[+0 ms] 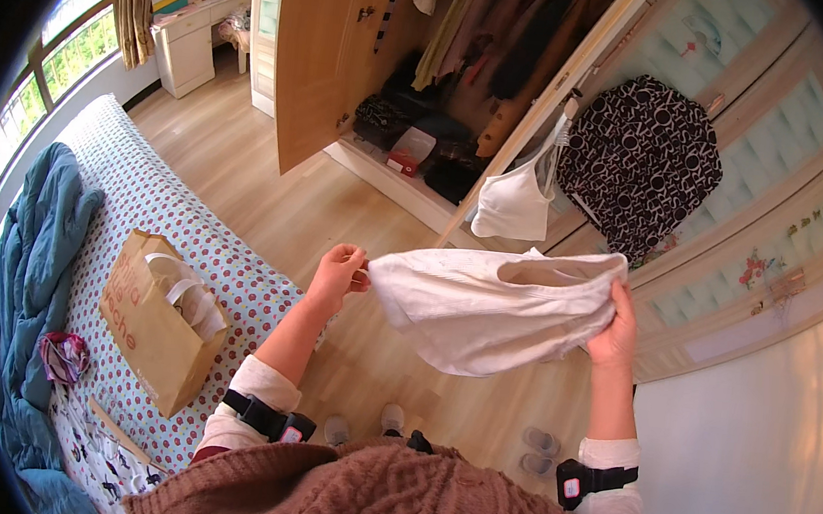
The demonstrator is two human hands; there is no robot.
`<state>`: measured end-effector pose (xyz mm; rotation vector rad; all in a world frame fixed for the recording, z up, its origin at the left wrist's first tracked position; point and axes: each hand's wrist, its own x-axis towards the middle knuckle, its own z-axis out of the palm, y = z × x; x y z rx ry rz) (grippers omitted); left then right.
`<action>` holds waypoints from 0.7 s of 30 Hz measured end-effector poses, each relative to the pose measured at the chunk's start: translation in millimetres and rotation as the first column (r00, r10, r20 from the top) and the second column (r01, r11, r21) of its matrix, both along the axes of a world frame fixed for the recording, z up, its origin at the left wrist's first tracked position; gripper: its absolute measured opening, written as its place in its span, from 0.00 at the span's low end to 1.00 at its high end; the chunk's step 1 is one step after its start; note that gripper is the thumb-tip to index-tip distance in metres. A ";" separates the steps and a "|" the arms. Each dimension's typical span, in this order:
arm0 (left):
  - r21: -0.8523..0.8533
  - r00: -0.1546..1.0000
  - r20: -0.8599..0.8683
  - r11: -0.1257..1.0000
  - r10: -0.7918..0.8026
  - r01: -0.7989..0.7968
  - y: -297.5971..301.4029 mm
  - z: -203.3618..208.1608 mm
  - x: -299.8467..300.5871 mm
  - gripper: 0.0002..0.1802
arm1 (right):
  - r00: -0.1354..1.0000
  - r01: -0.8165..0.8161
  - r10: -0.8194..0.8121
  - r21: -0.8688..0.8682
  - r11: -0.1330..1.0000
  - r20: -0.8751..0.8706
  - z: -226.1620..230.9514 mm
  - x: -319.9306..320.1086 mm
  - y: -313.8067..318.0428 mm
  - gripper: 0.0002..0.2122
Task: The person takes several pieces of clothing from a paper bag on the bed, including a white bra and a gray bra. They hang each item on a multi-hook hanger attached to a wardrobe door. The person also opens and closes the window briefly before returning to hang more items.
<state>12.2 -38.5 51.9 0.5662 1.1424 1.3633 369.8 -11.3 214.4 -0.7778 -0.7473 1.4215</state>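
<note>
A pale pinkish-white garment (485, 319) is stretched sideways in the air in front of me, its wide opening facing up. The fingers of my left hand (335, 277) are pinched at its left edge. Wrapped around the opposite end is my right hand (614, 331), with the thumb near the upper rim. The cloth sags between the two hands. Just beyond it, a white camisole (515, 206) and a black-and-white patterned garment (644, 160) hang on the wardrobe door's outer side.
Ahead stands an open wardrobe (351, 63) with hanging clothes (502, 38) and a small box (410, 151) inside. To my left, a paper bag (152, 331) lies on the bed (255, 291) beside a teal quilt (35, 260). Slippers (539, 453) rest on the floor.
</note>
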 end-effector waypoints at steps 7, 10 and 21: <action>-0.065 0.743 -0.254 0.778 -0.619 0.625 -9.5 -17.1 65.9 0.11 | 0.999 0.010 -0.011 0.035 0.999 0.031 12.6 -40.6 8.3 0.05; -0.066 0.555 -0.141 0.567 -0.820 0.821 -23.1 -6.7 108.6 0.16 | 0.998 0.028 -0.032 0.088 0.996 0.048 19.6 -49.9 8.2 0.06; -0.273 0.813 0.186 0.766 -0.552 0.582 7.5 0.0 152.1 0.22 | 0.997 -0.079 0.081 0.223 0.972 -0.001 35.7 -78.9 -16.2 0.08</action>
